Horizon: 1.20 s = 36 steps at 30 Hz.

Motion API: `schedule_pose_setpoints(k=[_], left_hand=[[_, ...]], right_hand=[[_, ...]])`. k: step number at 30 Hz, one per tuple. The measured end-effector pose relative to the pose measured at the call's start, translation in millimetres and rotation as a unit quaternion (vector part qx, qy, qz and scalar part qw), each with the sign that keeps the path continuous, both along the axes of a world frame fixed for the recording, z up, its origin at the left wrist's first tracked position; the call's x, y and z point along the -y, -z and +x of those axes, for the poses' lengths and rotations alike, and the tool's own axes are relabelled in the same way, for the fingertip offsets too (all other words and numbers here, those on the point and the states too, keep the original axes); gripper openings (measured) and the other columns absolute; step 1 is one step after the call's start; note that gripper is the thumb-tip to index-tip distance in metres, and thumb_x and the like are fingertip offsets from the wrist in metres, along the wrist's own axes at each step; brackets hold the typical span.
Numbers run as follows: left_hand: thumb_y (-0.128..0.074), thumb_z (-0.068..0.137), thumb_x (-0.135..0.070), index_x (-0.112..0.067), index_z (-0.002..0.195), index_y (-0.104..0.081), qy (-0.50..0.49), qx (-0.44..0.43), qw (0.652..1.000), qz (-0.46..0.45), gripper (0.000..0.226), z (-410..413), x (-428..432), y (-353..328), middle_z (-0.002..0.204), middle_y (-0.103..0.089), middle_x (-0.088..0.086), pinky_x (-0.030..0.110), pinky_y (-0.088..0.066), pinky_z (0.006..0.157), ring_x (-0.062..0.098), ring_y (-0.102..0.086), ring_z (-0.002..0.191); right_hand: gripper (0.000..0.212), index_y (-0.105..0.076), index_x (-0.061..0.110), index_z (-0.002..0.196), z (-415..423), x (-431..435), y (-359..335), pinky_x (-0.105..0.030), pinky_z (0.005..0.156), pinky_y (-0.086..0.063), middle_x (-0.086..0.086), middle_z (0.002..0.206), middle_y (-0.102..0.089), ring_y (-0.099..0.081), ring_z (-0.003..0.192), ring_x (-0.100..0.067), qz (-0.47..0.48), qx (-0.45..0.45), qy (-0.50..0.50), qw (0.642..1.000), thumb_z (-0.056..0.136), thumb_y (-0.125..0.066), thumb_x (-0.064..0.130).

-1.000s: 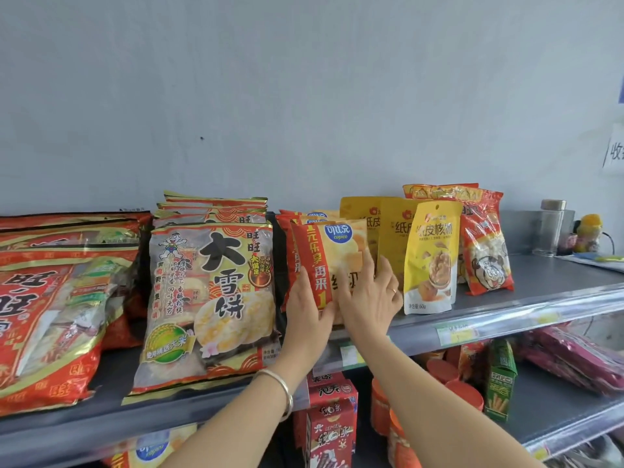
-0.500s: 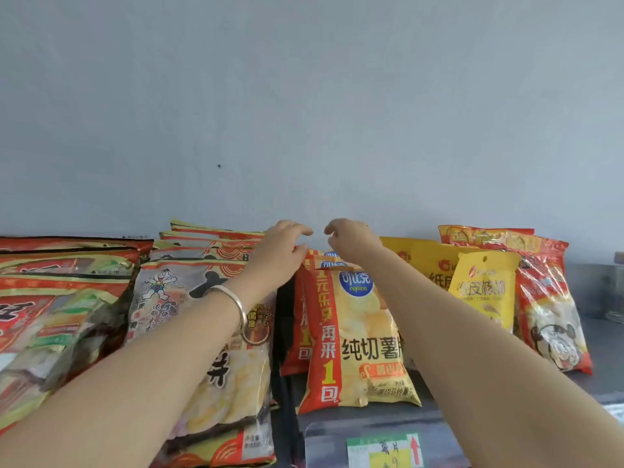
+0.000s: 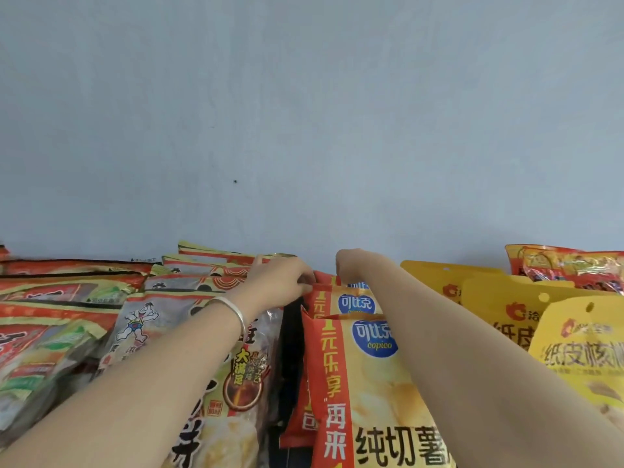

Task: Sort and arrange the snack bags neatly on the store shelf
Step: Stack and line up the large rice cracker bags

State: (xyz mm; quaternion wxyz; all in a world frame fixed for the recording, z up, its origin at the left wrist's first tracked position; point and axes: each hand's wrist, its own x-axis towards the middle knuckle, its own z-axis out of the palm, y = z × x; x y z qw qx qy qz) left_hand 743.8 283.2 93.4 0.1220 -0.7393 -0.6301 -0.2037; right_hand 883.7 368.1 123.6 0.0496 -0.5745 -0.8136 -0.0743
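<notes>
The left hand (image 3: pixel 280 282), above the row half a second ago, now pinches the top corner of the rear chip bags (image 3: pixel 354 300) standing between rice-cracker bags (image 3: pixel 148 329) and walnut pouches (image 3: pixel 580 352), while the right hand (image 3: pixel 347 265) curls behind them, its grip hidden, so squaring the row looks underway.

Since second ago: left hand (image 3: pixel 280 282) and right hand (image 3: pixel 347 265) lifted off face of front orange-and-yellow plastic crisp bag (image 3: pixel 364 383), up to row's top. Left fingers (image 3: pixel 304 281) pinch top corner of rear orange crisp bag (image 3: pixel 332 295); right fingers hidden behind it.
</notes>
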Motion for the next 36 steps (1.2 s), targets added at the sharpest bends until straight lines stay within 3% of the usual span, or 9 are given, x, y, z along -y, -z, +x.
schedule_pose_setpoints(k=[2, 4, 6, 10, 13, 20, 29, 33, 36], left_hand=[[-0.047, 0.094, -0.040, -0.035, 0.112, -0.062, 0.002, -0.004, 1.000, 0.006, 0.024, -1, 0, 2, 0.115, -0.061, -0.012, 0.047, -0.022, 0.101, 0.015, -0.050, 0.115], [-0.046, 0.094, -0.042, -0.035, 0.116, -0.059, 0.005, -0.010, 1.000, -0.007, 0.027, -2, 1, 1, 0.117, -0.060, -0.012, 0.048, -0.020, 0.102, 0.015, -0.049, 0.117], [-0.046, 0.092, -0.047, -0.036, 0.124, -0.053, 0.012, -0.023, 0.999, -0.033, 0.034, -4, 4, 0, 0.122, -0.058, -0.011, 0.053, -0.015, 0.106, 0.016, -0.045, 0.122], [-0.058, 0.078, -0.060, -0.041, 0.135, -0.038, 0.030, -0.059, 0.995, -0.079, 0.063, -9, 7, 4, 0.138, -0.046, -0.010, 0.059, 0.002, 0.109, 0.019, -0.021, 0.140], [-0.063, 0.069, -0.065, -0.043, 0.135, -0.033, 0.036, -0.089, 0.993, -0.067, 0.076, -10, 6, 10, 0.143, -0.042, -0.011, 0.062, 0.010, 0.107, 0.021, -0.010, 0.144], [-0.058, 0.070, -0.069, -0.042, 0.127, -0.042, 0.026, -0.100, 0.995, -0.006, 0.066, -8, 7, 18, 0.137, -0.049, -0.012, 0.065, 0.009, 0.108, 0.022, -0.017, 0.142], [-0.054, 0.076, -0.064, -0.040, 0.122, -0.048, 0.001, -0.114, 0.993, 0.043, 0.052, -3, 4, 24, 0.130, -0.054, -0.013, 0.067, 0.009, 0.105, 0.023, -0.027, 0.137], [-0.051, 0.078, -0.065, -0.040, 0.135, -0.036, -0.004, -0.131, 0.990, 0.045, 0.064, -1, 7, 23, 0.138, -0.048, -0.009, 0.068, 0.008, 0.104, 0.025, -0.023, 0.140], [-0.052, 0.084, -0.058, -0.036, 0.138, -0.036, -0.003, -0.116, 0.990, 0.074, 0.061, -1, 14, 21, 0.141, -0.043, -0.005, 0.062, 0.004, 0.109, 0.020, -0.021, 0.141]], right_hand=[[0.003, -0.052, 0.007, 0.091, -2, 1, -2, -0.033, 0.077, -0.047, -0.012, 0.111, -0.062, -0.056, 0.091, -0.025, -0.018, 0.003, -0.010, 1.000, 0.090, -0.054, 0.009], [0.028, -0.055, 0.005, 0.115, -4, 6, -4, -0.032, 0.083, -0.048, -0.010, 0.123, -0.060, -0.059, 0.103, -0.024, -0.055, 0.001, -0.010, 0.998, 0.091, -0.057, 0.018], [0.049, -0.045, 0.008, 0.135, -5, 12, -6, -0.032, 0.089, -0.046, -0.009, 0.133, -0.055, -0.055, 0.117, -0.024, -0.077, 0.002, -0.008, 0.997, 0.090, -0.059, 0.023], [0.030, -0.055, 0.007, 0.120, -7, 13, -4, -0.029, 0.080, -0.046, -0.009, 0.122, -0.062, -0.059, 0.106, -0.022, -0.068, 0.020, -0.008, 0.997, 0.091, -0.058, 0.017], [0.030, -0.054, 0.006, 0.120, -13, 12, -2, -0.030, 0.085, -0.050, -0.009, 0.117, -0.062, -0.059, 0.106, -0.023, -0.056, 0.000, -0.013, 0.998, 0.092, -0.057, 0.013], [0.039, -0.052, 0.008, 0.119, -22, 14, -4, -0.031, 0.084, -0.045, -0.009, 0.116, -0.061, -0.056, 0.102, -0.023, -0.038, -0.042, -0.012, 0.998, 0.085, -0.068, 0.017], [0.040, -0.052, 0.006, 0.124, -25, 18, 0, -0.033, 0.091, -0.046, -0.010, 0.126, -0.058, -0.057, 0.112, -0.026, -0.019, -0.071, -0.033, 0.997, 0.089, -0.062, 0.022], [0.055, -0.045, 0.006, 0.137, -13, 40, -10, -0.035, 0.101, -0.042, -0.010, 0.138, -0.050, -0.051, 0.123, -0.027, -0.003, -0.118, -0.058, 0.991, 0.093, -0.057, 0.036], [0.048, -0.048, 0.008, 0.137, -2, 57, -14, -0.035, 0.103, -0.042, -0.008, 0.139, -0.050, -0.050, 0.124, -0.025, 0.022, -0.137, -0.059, 0.989, 0.094, -0.056, 0.029]])
